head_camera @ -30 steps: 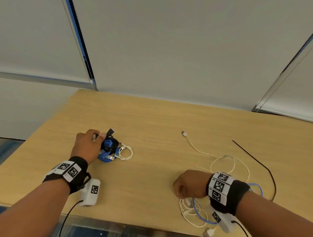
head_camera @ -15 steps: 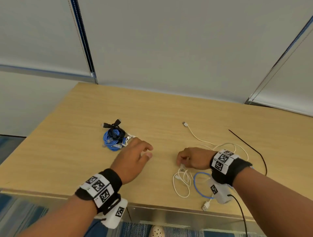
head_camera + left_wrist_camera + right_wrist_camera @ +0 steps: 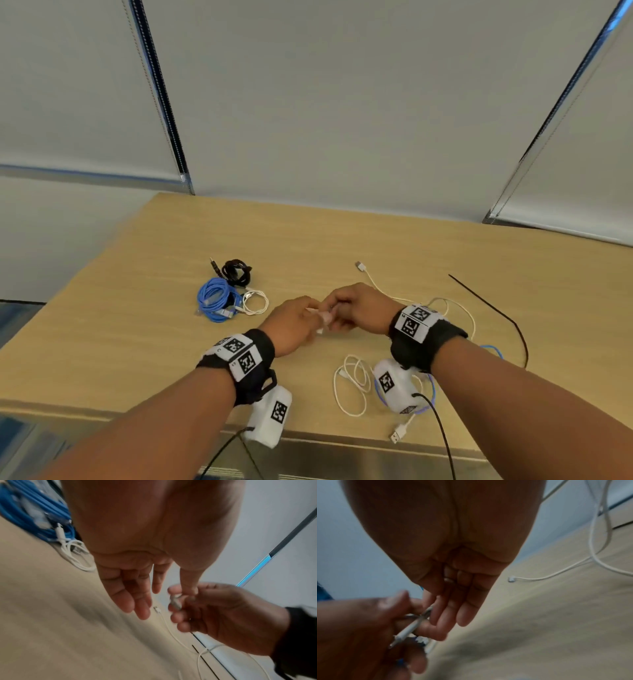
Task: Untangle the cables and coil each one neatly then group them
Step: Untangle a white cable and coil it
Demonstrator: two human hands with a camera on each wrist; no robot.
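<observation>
My left hand (image 3: 317, 318) and right hand (image 3: 331, 312) meet above the middle of the table, and both pinch the plug (image 3: 322, 315) of a loose white cable (image 3: 352, 380). In the left wrist view the right hand's fingers curl round that plug (image 3: 175, 601), with my left thumb on it. In the right wrist view the white plug (image 3: 409, 627) sits between my left thumb and a finger. To the left lie a coiled blue cable (image 3: 215, 299), a coiled black cable (image 3: 236, 270) and a small white coil (image 3: 255, 302), close together.
The wooden table (image 3: 137, 308) ends close to me at a metal front edge (image 3: 308, 442). On the right lie a thin black cable (image 3: 493, 308), a loose blue cable (image 3: 493, 349), a white plug (image 3: 359, 265) and a USB plug (image 3: 397, 435). Blinds hang behind.
My left hand left the coiled cables and moved right. My right hand lifted the white cable's end from near the front edge, and the two hands now meet on the plug.
</observation>
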